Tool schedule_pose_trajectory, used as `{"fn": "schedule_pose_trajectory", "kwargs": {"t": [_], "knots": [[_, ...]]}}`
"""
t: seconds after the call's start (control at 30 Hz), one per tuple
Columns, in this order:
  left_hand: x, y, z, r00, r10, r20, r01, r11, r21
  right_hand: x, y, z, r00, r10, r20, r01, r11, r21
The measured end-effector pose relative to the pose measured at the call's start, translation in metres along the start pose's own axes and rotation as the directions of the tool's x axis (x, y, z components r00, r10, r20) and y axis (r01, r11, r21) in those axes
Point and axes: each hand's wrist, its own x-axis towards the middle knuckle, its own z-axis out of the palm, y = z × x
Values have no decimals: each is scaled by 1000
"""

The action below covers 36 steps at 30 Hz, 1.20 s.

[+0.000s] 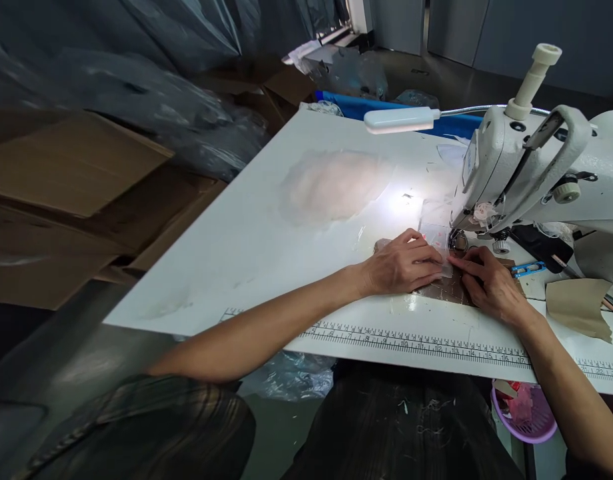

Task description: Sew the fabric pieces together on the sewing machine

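A: From the head view, where do we find the hands?

B: We find both on the white table (266, 247), just in front of the needle of the machine (531, 167); the left hand (404, 267) lies flat, fingers stretched out and close together, pressing on a clear film (436, 235); it grasps nothing.

A: And the right hand (489, 283)?

B: It lies just to the right, fingertips pointing left and meeting the film's near corner, close against the left fingertips; we cannot tell whether thumb and finger pinch the film or only press on it.

A: Where do we place the film itself?

B: Flat on the table in the lamp's glare; its far end is beside the foot of the machine, its near end under both hands; beneath it we make out a brown piece (449, 291), also flat, showing between the two hands.

A: What do we see round about?

B: A lit lamp (399, 120) on a bent neck hangs over the table, left of the machine's head; blue snips (529, 269) lie just right of the right hand; a tan sheet (579, 307) lies further right; a printed scale (416, 340) runs along the table's near edge; a pale fluffy patch (331, 183) sits well apart, up and left of the hands; boxes (71, 167) stand left of the table; a purple basket (529, 417) hangs below the edge at the right, red scraps in it.
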Motion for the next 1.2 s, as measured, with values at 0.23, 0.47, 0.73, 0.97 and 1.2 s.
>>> {"fn": "schedule_pose_trajectory", "kwargs": {"t": [0.23,0.47,0.73,0.97,1.2], "knots": [[1,2,1,999,42,14,-42,998,47,-1,-3,3,1000,9,-29,-10,1000,-27],[3,3,1,997,76,3,-76,992,96,-1,-5,3,999,8,-33,-9,998,-59],[4,4,1,998,33,61,-34,999,4,2,-6,4,1000,2,-4,-3,990,-141],[4,4,3,997,55,49,-57,997,48,1,-6,4,999,16,-33,-19,996,-84],[5,4,0,1000,12,24,-11,1000,-29,-4,-3,-1,999,41,-34,-39,998,52]]}}
